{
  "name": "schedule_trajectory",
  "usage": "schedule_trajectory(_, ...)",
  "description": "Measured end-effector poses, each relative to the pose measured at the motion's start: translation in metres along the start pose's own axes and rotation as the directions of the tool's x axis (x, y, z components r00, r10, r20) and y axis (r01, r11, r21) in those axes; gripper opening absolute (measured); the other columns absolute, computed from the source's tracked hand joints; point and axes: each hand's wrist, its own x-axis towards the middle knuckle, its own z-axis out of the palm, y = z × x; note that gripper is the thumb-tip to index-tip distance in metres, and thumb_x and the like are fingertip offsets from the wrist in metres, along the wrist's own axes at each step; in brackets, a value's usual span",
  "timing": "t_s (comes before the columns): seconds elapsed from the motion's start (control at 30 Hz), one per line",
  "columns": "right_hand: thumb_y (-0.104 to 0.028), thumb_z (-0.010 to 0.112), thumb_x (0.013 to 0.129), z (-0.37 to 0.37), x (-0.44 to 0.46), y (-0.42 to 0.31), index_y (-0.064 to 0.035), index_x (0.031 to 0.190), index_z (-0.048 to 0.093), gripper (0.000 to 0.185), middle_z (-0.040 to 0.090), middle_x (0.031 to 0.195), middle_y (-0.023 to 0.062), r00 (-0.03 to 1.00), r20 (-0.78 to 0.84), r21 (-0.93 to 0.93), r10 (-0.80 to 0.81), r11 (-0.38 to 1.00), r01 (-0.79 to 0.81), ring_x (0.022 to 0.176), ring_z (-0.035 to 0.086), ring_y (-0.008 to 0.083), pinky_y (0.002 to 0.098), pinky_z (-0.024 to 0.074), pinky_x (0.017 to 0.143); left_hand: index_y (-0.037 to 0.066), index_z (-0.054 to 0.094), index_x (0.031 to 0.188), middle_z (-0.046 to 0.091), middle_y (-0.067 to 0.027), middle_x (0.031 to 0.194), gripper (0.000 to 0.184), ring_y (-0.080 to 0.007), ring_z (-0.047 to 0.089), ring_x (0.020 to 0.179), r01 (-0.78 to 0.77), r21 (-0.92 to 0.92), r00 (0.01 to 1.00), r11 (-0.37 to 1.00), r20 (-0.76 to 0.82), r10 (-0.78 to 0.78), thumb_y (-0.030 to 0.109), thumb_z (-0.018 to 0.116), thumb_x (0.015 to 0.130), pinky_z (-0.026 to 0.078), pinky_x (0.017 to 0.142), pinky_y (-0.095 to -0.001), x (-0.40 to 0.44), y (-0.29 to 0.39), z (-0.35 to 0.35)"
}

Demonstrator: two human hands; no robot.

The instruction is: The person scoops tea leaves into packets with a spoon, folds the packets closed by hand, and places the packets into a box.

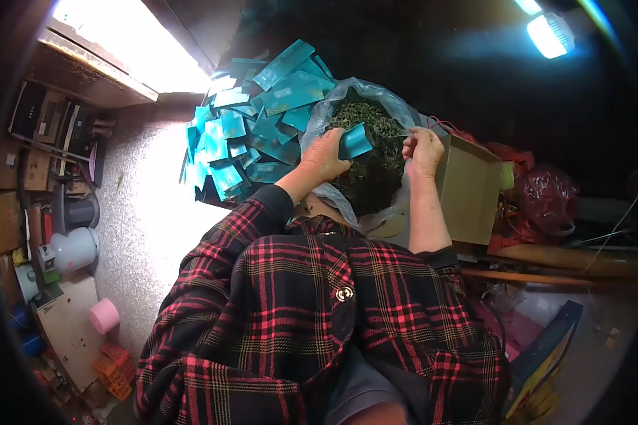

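My left hand (pixel 325 157) grips a small teal packet (pixel 356 142), tilted over a clear plastic bag (pixel 323 113). Dark green dried leaves (pixel 368 117), like loose tea, fill the open bag. On its right side my right hand (pixel 424 150) is closed, thumb and fingers pinched together near the rim. Something thin and pale may stick out of that pinch, too small to make out. Left of the bag lies a loose heap of flat teal packets (pixel 280 92), some overlapping. What is inside the held packet is hidden.
An open cardboard box (pixel 468 188) stands right of the bag, with a red plastic bag (pixel 546 195) beyond it. At the far left are a pale kettle-like container (pixel 74 248), a pink roll (pixel 104 315) and an orange crate (pixel 113 372). A lamp (pixel 549 35) shines at upper right.
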Motion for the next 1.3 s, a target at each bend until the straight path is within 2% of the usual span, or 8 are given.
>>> schedule_trajectory(0.33, -0.006, 0.053, 0.08, 0.016, -0.025, -0.004, -0.0009, 0.077, 0.062, 0.011, 0.057, 0.057, 0.0071, 0.971, 0.227, -0.252, -0.081, 0.958, 0.139, 0.042, 0.051, 0.0139, 0.025, 0.0375, 0.038, 0.008, 0.043, 0.124, 0.053, -0.0164, 0.118, 0.066, -0.0379, 0.05, 0.108, -0.035, 0.017, 0.999, 0.999, 0.009, 0.035, 0.022, 0.071, 0.066, 0.043, 0.091, -0.0434, 0.002, 0.01, 0.003)
schedule_trajectory(0.43, -0.005, 0.057, 0.08, 0.026, -0.035, 0.002, -0.0011, 0.079, 0.062, 0.006, 0.06, 0.064, 0.0096, 0.46, 0.587, -0.306, -0.666, 0.344, 0.888, 0.054, 0.058, 0.02, 0.0278, 0.0453, 0.049, 0.008, 0.043, 0.124, 0.054, -0.0165, 0.117, 0.066, -0.038, 0.05, 0.107, -0.061, 0.008, 0.998, 0.998, 0.005, 0.061, 0.02, 0.072, 0.065, 0.043, 0.091, -0.0433, 0.002, 0.011, 0.005)
schedule_trajectory(0.57, -0.005, 0.059, 0.08, 0.02, -0.053, -0.019, -0.0038, 0.08, 0.062, 0.003, 0.061, 0.073, 0.0113, 0.353, 0.688, -0.321, -0.634, 0.169, 0.932, 0.066, 0.061, 0.0258, 0.0312, 0.0495, 0.059, 0.008, 0.044, 0.123, 0.055, -0.0171, 0.116, 0.066, -0.0382, 0.051, 0.105, -0.073, -0.079, 0.997, 0.994, -0.046, 0.069, 0.02, 0.073, 0.065, 0.043, 0.09, -0.0432, 0.005, -0.007, 0.014)
schedule_trajectory(0.87, -0.003, 0.057, 0.08, -0.013, 0.001, 0.025, -0.0075, 0.084, 0.065, 0.009, 0.064, 0.077, 0.0109, 0.662, 0.214, -0.569, -0.718, 0.459, 0.682, 0.067, 0.061, 0.0283, 0.0349, 0.05, 0.061, 0.007, 0.044, 0.124, 0.055, -0.0179, 0.116, 0.068, -0.0376, 0.052, 0.106, -0.052, -0.099, 0.998, 0.994, -0.047, 0.048, 0.024, 0.074, 0.066, 0.043, 0.09, -0.043, 0.001, -0.008, 0.006)
schedule_trajectory(0.97, -0.009, 0.058, 0.081, -0.016, 0.018, 0.05, -0.0069, 0.085, 0.067, 0.01, 0.063, 0.073, 0.0112, 0.523, 0.459, -0.715, -0.718, 0.05, 0.697, 0.065, 0.061, 0.0274, 0.0338, 0.0494, 0.06, 0.007, 0.043, 0.124, 0.054, -0.0178, 0.116, 0.068, -0.0374, 0.052, 0.106, -0.049, -0.082, 0.997, 0.995, -0.062, 0.044, 0.025, 0.074, 0.066, 0.043, 0.09, -0.043, -0.002, -0.008, 0.006)
schedule_trajectory(1.13, -0.012, 0.055, 0.082, -0.005, 0.033, 0.095, -0.0043, 0.084, 0.067, 0.014, 0.062, 0.067, 0.011, 0.689, 0.291, -0.735, -0.664, 0.306, 0.605, 0.055, 0.06, 0.0234, 0.0324, 0.0482, 0.052, 0.007, 0.043, 0.124, 0.054, -0.0177, 0.117, 0.068, -0.0372, 0.052, 0.106, -0.032, -0.057, 0.999, 0.998, -0.046, 0.029, 0.026, 0.074, 0.066, 0.043, 0.09, -0.043, 0.0, -0.013, 0.007)
schedule_trajectory(1.2, -0.012, 0.052, 0.081, -0.004, 0.031, 0.087, -0.0024, 0.084, 0.066, 0.017, 0.061, 0.064, 0.0099, 0.968, -0.008, -0.476, -0.249, 0.853, 0.215, 0.05, 0.057, 0.0193, 0.0304, 0.0458, 0.046, 0.008, 0.043, 0.124, 0.054, -0.0175, 0.117, 0.068, -0.0371, 0.052, 0.106, -0.034, -0.042, 0.999, 0.999, -0.043, 0.033, 0.026, 0.073, 0.066, 0.043, 0.09, -0.0431, 0.001, -0.014, 0.007)
schedule_trajectory(1.3, -0.011, 0.05, 0.08, -0.005, 0.023, 0.068, -0.0008, 0.083, 0.065, 0.019, 0.06, 0.062, 0.0089, 0.995, -0.08, -0.18, 0.056, 0.981, -0.07, 0.045, 0.055, 0.0155, 0.0279, 0.0428, 0.04, 0.008, 0.043, 0.125, 0.054, -0.0173, 0.116, 0.068, -0.037, 0.051, 0.106, -0.02, -0.038, 0.999, 0.999, -0.027, 0.019, 0.026, 0.073, 0.066, 0.043, 0.09, -0.0433, 0.002, -0.014, 0.006)
